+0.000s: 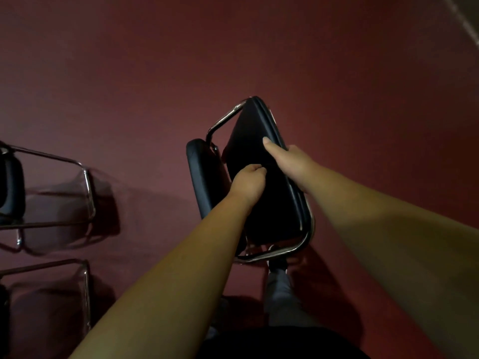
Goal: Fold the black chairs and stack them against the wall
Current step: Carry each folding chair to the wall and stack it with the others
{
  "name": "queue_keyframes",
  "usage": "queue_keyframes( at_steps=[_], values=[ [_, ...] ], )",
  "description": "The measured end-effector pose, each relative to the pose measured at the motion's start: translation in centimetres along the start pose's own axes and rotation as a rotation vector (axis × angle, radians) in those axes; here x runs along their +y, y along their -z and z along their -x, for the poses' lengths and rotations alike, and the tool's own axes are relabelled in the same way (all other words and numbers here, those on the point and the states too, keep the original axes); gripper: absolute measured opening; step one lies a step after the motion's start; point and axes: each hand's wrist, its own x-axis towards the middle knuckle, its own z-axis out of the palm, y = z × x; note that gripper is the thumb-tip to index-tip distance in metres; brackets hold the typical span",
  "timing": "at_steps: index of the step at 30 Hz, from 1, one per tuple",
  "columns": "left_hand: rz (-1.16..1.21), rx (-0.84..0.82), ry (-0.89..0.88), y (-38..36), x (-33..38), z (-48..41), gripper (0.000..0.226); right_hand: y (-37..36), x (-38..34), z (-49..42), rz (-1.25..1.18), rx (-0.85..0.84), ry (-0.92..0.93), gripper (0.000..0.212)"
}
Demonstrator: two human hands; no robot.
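Both hands grasp a black chair [261, 182] at center frame over the red floor [259, 47]: left hand [248, 183] on the seat's near edge, right hand [290, 161] clamping its far edge. Pressing the seat flat toward the backrest [199, 172] should finish the fold. Two more chairs [49, 193] at 9 o'clock are cropped; no wall is clearly visible.

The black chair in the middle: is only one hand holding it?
No, the left hand and right hand both grip the black chair.
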Motion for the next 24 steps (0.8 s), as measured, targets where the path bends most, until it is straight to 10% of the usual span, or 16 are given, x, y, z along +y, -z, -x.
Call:
queue_keyframes(
  at_steps=[7,10,13,24],
  values=[
    [-0.402,0.248,-0.243,0.8,0.7,-3.1,0.045,4.9,2.4,-3.7,0.17,0.157,0.007,0.088],
    [-0.551,0.383,-0.117,2.5,-0.7,-5.0,0.071,6.1,2.7,-4.6,0.239,0.209,0.005,0.08],
    [-0.524,0.152,0.1,3.0,-2.7,-5.9,0.114,6.9,3.1,-5.6,0.279,0.228,-0.007,0.083],
    [-0.884,-0.203,0.062,-1.4,2.8,-9.0,0.11,6.7,0.6,-5.6,0.377,0.347,-0.032,0.065]
  ],
)
